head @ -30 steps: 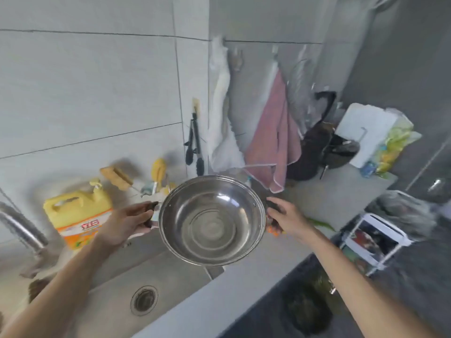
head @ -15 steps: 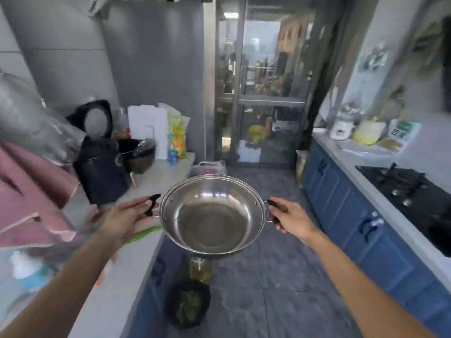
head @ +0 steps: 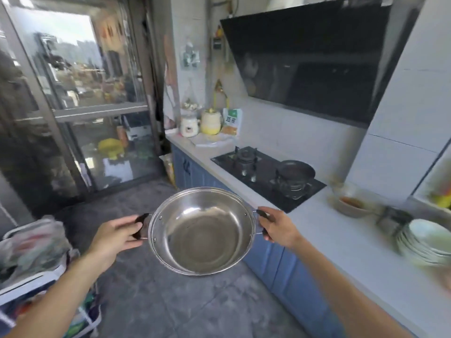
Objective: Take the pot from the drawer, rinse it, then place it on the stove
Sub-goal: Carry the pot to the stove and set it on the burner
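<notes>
The steel pot [head: 202,230] was held in the air over the dark floor [head: 170,301], just off the front edge of the white counter [head: 341,240] and level with the blue cabinet doors [head: 280,264] below it. It sat open side up, tilted slightly toward the camera, and its bowl looked empty and shiny.

The left hand [head: 114,236] gripped the pot's black left handle [head: 141,225], fingers curled and pressed together around it with the thumb lying on top. The right hand [head: 277,229] gripped the black right handle [head: 262,214] in the same way, fingers closed around it; the fingertips themselves were hidden under the handle. Both forearms reached in from the bottom corners of the view.

The black stove [head: 266,176] was set into the counter beyond the pot, well apart from it, under a dark range hood [head: 317,64]. It had 2 burners: the left burner [head: 245,154] was bare, and a dark pan [head: 296,170] sat on the right one. At the counter's far end stood a white jar [head: 188,125], a yellow jar [head: 210,121] and a packet [head: 231,121]. Toward the counter's near right were a bowl [head: 351,206] and a blurred stack of plates [head: 424,242]. A glass door [head: 80,93] filled the left background.
</notes>
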`<act>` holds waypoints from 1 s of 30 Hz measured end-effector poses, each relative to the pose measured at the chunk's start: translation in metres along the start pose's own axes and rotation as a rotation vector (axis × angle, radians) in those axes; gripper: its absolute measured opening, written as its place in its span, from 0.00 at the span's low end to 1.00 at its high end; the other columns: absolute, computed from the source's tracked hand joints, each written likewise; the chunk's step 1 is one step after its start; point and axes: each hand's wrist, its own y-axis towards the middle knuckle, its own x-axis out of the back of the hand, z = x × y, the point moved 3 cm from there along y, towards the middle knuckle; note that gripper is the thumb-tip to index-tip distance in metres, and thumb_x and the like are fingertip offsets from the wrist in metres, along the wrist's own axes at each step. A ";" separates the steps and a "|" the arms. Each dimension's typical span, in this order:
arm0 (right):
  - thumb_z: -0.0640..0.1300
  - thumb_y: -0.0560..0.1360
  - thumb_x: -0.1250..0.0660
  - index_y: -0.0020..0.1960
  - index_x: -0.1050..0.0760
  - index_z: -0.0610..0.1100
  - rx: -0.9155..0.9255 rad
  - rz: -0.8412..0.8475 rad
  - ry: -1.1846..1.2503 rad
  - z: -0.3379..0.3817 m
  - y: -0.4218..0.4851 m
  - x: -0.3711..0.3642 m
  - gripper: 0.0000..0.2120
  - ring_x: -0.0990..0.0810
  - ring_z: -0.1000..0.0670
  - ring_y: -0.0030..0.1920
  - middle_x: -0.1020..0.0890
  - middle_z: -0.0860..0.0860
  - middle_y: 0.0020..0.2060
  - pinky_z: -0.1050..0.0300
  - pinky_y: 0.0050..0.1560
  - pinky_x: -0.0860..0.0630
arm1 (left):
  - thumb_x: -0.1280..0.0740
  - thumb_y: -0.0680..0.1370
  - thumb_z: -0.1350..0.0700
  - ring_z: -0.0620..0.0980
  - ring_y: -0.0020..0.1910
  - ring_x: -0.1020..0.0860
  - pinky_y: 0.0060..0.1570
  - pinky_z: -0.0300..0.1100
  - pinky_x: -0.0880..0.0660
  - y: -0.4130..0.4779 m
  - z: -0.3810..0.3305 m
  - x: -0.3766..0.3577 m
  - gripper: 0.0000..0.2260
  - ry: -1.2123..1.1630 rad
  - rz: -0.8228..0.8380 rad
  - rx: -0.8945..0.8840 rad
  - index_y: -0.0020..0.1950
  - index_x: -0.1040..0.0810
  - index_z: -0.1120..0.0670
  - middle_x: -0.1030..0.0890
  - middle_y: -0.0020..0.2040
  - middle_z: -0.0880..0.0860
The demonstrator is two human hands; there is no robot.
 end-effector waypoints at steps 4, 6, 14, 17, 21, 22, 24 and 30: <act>0.39 0.84 0.35 0.64 0.22 0.48 -0.087 -0.088 0.053 -0.027 0.038 0.025 0.11 0.25 0.48 0.25 0.19 0.43 0.41 0.54 0.31 0.27 | 0.27 0.80 0.68 0.61 0.43 0.13 0.36 0.43 0.13 0.079 -0.008 -0.067 0.18 0.023 0.098 0.005 0.70 0.18 0.61 0.12 0.52 0.65; 0.40 0.84 0.35 0.66 0.23 0.48 -0.133 -0.132 0.056 -0.038 0.064 0.030 0.12 0.25 0.48 0.25 0.18 0.43 0.41 0.54 0.31 0.26 | 0.28 0.81 0.68 0.64 0.47 0.14 0.35 0.42 0.14 0.120 -0.010 -0.092 0.17 0.028 0.139 0.009 0.70 0.18 0.61 0.14 0.56 0.68; 0.41 0.86 0.38 0.73 0.25 0.44 -0.182 -0.244 -0.020 -0.034 0.208 0.028 0.17 0.23 0.51 0.25 0.15 0.35 0.45 0.53 0.30 0.24 | 0.28 0.80 0.70 0.61 0.40 0.13 0.38 0.47 0.12 0.305 -0.042 -0.155 0.15 0.106 0.275 0.018 0.66 0.17 0.61 0.14 0.55 0.70; 0.41 0.86 0.39 0.75 0.26 0.43 -0.195 -0.275 -0.021 -0.023 0.266 0.027 0.18 0.22 0.50 0.26 0.16 0.40 0.42 0.53 0.30 0.24 | 0.28 0.81 0.70 0.67 0.48 0.13 0.38 0.48 0.12 0.376 -0.065 -0.177 0.14 0.112 0.320 0.022 0.66 0.17 0.61 0.13 0.56 0.69; 0.40 0.86 0.39 0.76 0.26 0.44 -0.206 -0.308 -0.032 -0.013 0.333 0.030 0.19 0.22 0.50 0.27 0.16 0.42 0.42 0.51 0.31 0.23 | 0.26 0.80 0.67 0.68 0.54 0.13 0.42 0.50 0.12 0.459 -0.083 -0.201 0.16 0.137 0.348 0.018 0.67 0.17 0.60 0.13 0.57 0.65; 0.40 0.86 0.38 0.76 0.26 0.43 -0.209 -0.310 -0.031 -0.013 0.350 0.030 0.18 0.22 0.50 0.28 0.16 0.41 0.42 0.50 0.32 0.22 | 0.25 0.80 0.67 0.67 0.53 0.12 0.43 0.51 0.12 0.478 -0.086 -0.206 0.15 0.140 0.356 0.021 0.66 0.16 0.58 0.12 0.57 0.64; 0.40 0.86 0.38 0.76 0.27 0.43 -0.216 -0.312 -0.042 -0.011 0.383 0.030 0.18 0.21 0.51 0.27 0.16 0.41 0.42 0.51 0.32 0.22 | 0.26 0.80 0.67 0.66 0.52 0.12 0.46 0.54 0.12 0.515 -0.091 -0.219 0.14 0.146 0.370 0.022 0.65 0.15 0.57 0.12 0.56 0.64; 0.40 0.86 0.37 0.76 0.27 0.43 -0.224 -0.337 -0.016 -0.019 0.503 0.029 0.19 0.22 0.48 0.26 0.15 0.40 0.44 0.52 0.29 0.24 | 0.28 0.82 0.68 0.65 0.48 0.12 0.40 0.48 0.12 0.622 -0.100 -0.258 0.13 0.167 0.361 0.037 0.66 0.16 0.61 0.12 0.54 0.66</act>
